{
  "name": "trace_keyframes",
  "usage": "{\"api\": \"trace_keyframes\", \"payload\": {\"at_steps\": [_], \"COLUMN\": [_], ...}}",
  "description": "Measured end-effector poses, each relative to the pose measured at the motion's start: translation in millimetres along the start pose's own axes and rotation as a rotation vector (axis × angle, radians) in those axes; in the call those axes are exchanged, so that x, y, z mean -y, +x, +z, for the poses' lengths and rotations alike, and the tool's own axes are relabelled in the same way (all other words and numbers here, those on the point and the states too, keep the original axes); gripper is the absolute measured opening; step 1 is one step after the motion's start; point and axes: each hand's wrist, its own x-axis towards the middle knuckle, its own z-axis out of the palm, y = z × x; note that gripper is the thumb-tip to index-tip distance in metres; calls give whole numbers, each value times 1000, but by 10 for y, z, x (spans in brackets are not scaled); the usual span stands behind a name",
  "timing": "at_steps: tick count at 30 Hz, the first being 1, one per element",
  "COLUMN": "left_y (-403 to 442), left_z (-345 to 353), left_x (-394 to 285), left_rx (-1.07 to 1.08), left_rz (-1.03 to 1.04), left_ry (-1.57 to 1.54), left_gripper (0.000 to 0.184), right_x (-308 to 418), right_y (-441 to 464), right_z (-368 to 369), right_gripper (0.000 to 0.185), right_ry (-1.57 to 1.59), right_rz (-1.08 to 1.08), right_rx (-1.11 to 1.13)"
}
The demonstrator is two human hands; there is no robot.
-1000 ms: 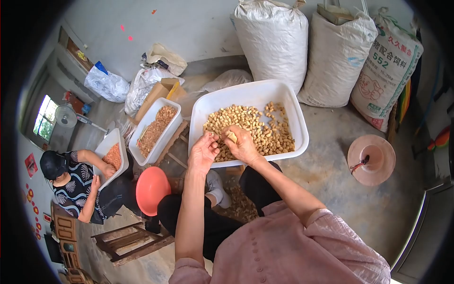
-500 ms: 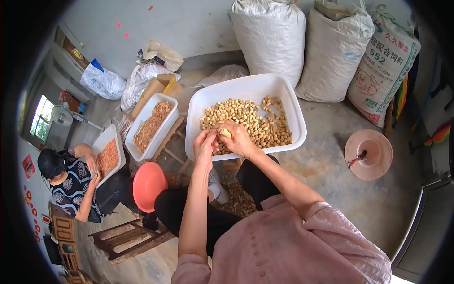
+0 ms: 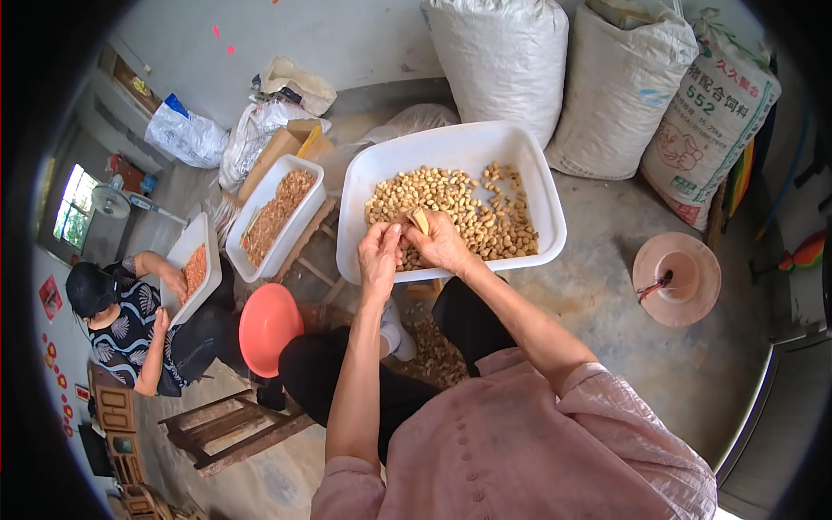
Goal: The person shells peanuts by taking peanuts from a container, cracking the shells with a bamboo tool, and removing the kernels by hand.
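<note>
A white tub holds many peanuts in their shells. Over its near edge my two hands are close together, with fingertips nearly meeting. My left hand has its fingers pinched together, and whatever is between them is too small to make out. My right hand is closed around a flat, pale yellow piece that sticks up between thumb and fingers; its material is unclear.
At left, a person has their hands at a tray of reddish kernels. Beside it are a tub of brown pieces, a red basin and a wooden stool. Sacks stand behind; a pink hat-shaped object lies right.
The view has shifted slightly. My hands met over the tub, then parted a little, the pale piece staying in my right hand. The other person's hand has moved back to the kernels.
</note>
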Motion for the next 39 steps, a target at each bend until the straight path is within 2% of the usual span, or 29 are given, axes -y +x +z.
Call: {"api": "trace_keyframes", "payload": {"at_steps": [6,9,12,15,18,20,25,31,34,37,39], "left_y": [-46,7,20,27,49,35,37,97,157,222,229], "left_z": [103,102,124,104,122,125,139,119,142,209,237], "left_x": [-1,69,68,43,58,33,-1,59,136,179,155], "left_rx": [-43,-93,-108,-129,-173,-163,-165,-166,-191,-215,-198], "left_rz": [79,148,139,105,151,74,50,90,88,104,97], "left_ry": [66,209,177,273,267,149,107,167,170,170,155], "left_gripper": [14,13,14,14,14,15,15,16,15,15,14], "right_x": [-8,-21,15,92,81,102,73,38,-25,13,32], "right_y": [8,3,-6,-30,-23,-46,-58,-65,-36,-57,-64], "right_z": [-19,-6,-12,-16,-3,-8,1,15,27,10,9], "right_gripper": [13,13,13,13,9,8,15,19,18,17,14], "right_ry": [-14,-29,-112,-133,-111,-233,-310,-394,-416,-400,-376], "right_rz": [-6,-26,-106,-96,-115,-168,-309,-293,-330,-228,-256], "right_rx": [-53,-68,-96,-92,-93,-95,-92,-69,-88,-141,-175]}}
